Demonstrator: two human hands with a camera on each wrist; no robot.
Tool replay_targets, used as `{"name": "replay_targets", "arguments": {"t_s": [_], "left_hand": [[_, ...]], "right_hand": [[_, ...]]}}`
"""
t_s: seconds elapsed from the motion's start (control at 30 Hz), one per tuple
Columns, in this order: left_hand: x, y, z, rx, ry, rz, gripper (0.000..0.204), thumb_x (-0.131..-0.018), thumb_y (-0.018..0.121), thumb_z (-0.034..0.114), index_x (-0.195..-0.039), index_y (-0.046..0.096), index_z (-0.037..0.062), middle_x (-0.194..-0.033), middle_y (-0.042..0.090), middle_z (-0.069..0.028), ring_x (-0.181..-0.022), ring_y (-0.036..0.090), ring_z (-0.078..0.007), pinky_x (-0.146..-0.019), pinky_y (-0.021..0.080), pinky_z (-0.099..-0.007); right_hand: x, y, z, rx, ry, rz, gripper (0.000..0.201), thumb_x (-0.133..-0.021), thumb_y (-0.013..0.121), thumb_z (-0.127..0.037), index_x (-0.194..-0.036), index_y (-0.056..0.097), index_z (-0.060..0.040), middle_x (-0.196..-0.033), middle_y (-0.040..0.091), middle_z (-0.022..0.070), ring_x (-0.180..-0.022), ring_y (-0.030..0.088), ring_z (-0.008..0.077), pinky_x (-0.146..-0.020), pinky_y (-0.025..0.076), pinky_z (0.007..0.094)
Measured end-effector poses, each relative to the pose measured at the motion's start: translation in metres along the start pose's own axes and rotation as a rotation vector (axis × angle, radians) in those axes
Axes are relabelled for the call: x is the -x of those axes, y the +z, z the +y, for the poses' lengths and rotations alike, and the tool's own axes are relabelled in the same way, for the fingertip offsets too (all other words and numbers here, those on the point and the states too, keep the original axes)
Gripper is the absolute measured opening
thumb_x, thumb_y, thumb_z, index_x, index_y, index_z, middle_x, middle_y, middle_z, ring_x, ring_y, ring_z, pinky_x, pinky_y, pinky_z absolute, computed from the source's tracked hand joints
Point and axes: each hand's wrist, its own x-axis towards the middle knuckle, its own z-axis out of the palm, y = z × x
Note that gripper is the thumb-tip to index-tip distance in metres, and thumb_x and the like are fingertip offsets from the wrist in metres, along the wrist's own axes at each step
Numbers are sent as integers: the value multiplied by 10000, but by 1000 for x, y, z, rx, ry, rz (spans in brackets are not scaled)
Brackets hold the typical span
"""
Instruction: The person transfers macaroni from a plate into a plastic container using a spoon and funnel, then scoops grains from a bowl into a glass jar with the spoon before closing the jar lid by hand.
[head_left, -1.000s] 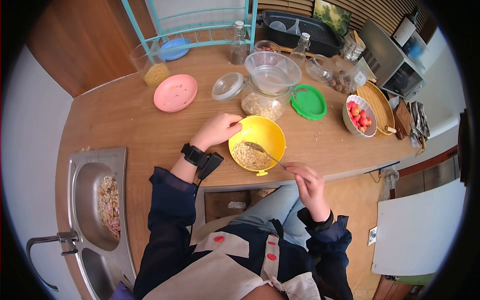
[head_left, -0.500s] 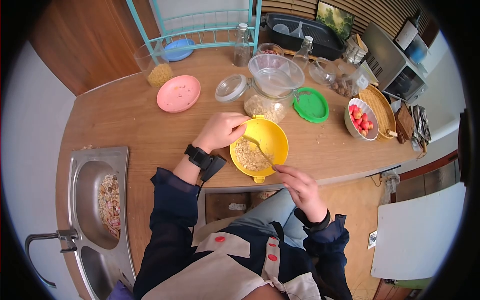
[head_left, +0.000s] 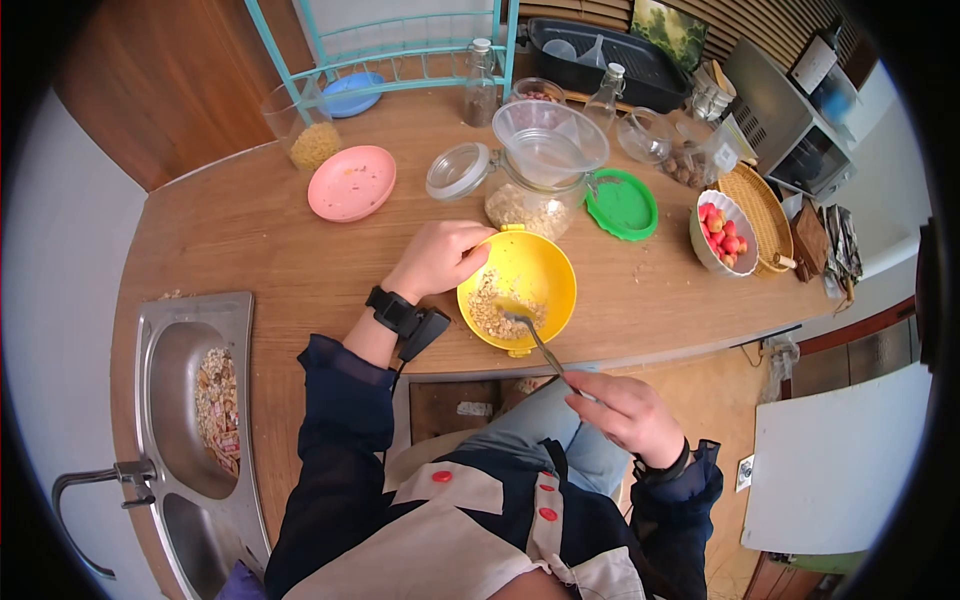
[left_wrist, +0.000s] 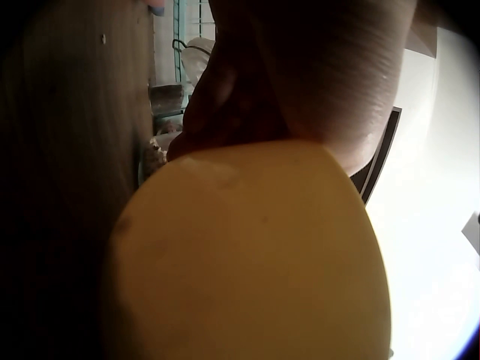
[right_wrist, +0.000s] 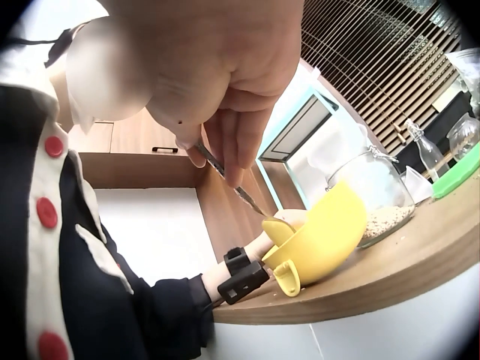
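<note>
My left hand (head_left: 435,262) grips the far left rim of a yellow bowl (head_left: 545,272), its thumb at the inside edge. Oat flakes (head_left: 490,308) lie in the bowl, mostly on its left and near side. A metal spoon (head_left: 545,352) is pinched by its handle in my right hand (head_left: 635,415), at the bowl's near right; its head is inside, low over the flakes. Seen from the right wrist, the bowl (right_wrist: 322,244) leans at the counter's edge. The bowl's outer wall (left_wrist: 255,247) fills most of the left wrist view.
Just behind the bowl stands a glass jar of oats (head_left: 525,212) with a clear plastic bowl (head_left: 550,150) on top. A green lid (head_left: 622,205) and a fluted bowl of red fruit (head_left: 722,240) are to the right. A pink plate (head_left: 352,184) and a sink (head_left: 190,420) are left.
The spoon's head has moved right and its handle has swung toward the body as my right hand drew back. My left hand stays on the rim; the bowl turned slightly earlier.
</note>
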Motion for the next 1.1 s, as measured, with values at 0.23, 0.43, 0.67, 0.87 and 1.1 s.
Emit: {"name": "replay_targets", "arguments": {"t_s": [0.23,0.43,0.67,0.87,1.1], "left_hand": [[0,-1,0,-19,17,0,198,-773,535,145,-899,625,22,-806,621,-136,-705,585,-305,-617,471,-368],[1,0,-1,-16,49,9,200,-781,530,99,-924,617,-11,-781,614,-151,-663,585,-298,-579,463,-341],[1,0,0,-15,30,-14,194,-777,533,101,-922,619,5,-783,615,-143,-656,583,-294,-571,461,-338],[1,0,1,-28,30,-14,195,-778,530,102,-925,619,9,-788,616,-139,-656,583,-291,-572,462,-333],[2,1,-2,-18,-7,-10,196,-777,532,160,-891,623,30,-807,622,-127,-699,585,-302,-606,469,-369]], "right_hand": [[-10,25,16,105,-10,-51,386,-639,586,-47,-1023,556,-12,-1100,550,150,-897,600,261,-701,513,321],[-1,13,-1,81,4,-39,267,-687,597,-11,-954,580,-9,-1043,580,154,-845,614,272,-642,518,313],[7,7,-6,69,45,-24,264,-688,595,-17,-952,586,-8,-1039,581,152,-859,614,270,-649,515,318],[-16,24,2,68,-37,-72,343,-669,594,-61,-1008,559,-17,-1115,541,147,-954,590,267,-744,516,302],[-14,11,1,44,-69,-135,341,-661,607,-62,-996,566,-18,-1109,549,141,-954,590,260,-749,516,301]]}}
